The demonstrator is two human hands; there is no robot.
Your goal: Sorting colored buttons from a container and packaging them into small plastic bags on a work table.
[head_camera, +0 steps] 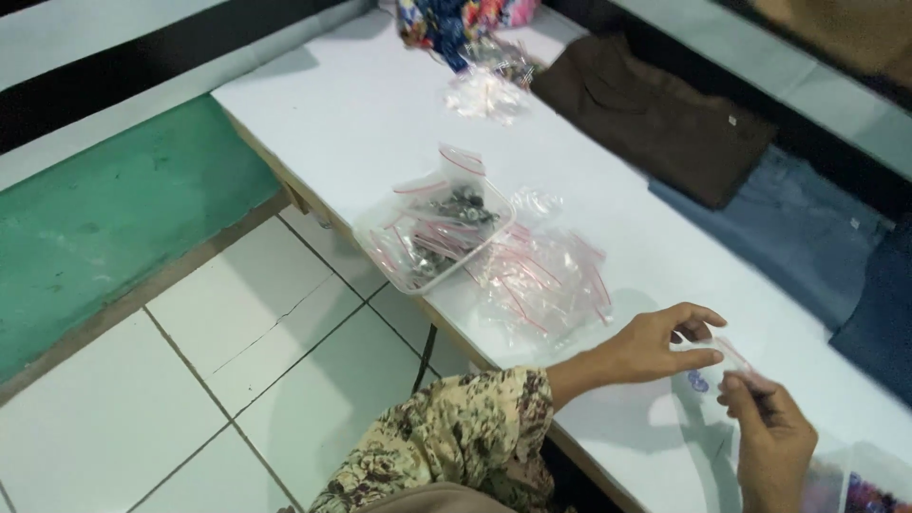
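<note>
A small clear zip bag (730, 359), long axis running between both hands, is pinched by the left hand (665, 342) and right hand (774, 432) fingers above the table (361, 104).

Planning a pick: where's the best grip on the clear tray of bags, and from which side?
Grip the clear tray by its rim at the near-left corner, which juts over the table edge, coming from the floor side. The loose bags crowd its other side, and filled bags heap above the middle.
</note>
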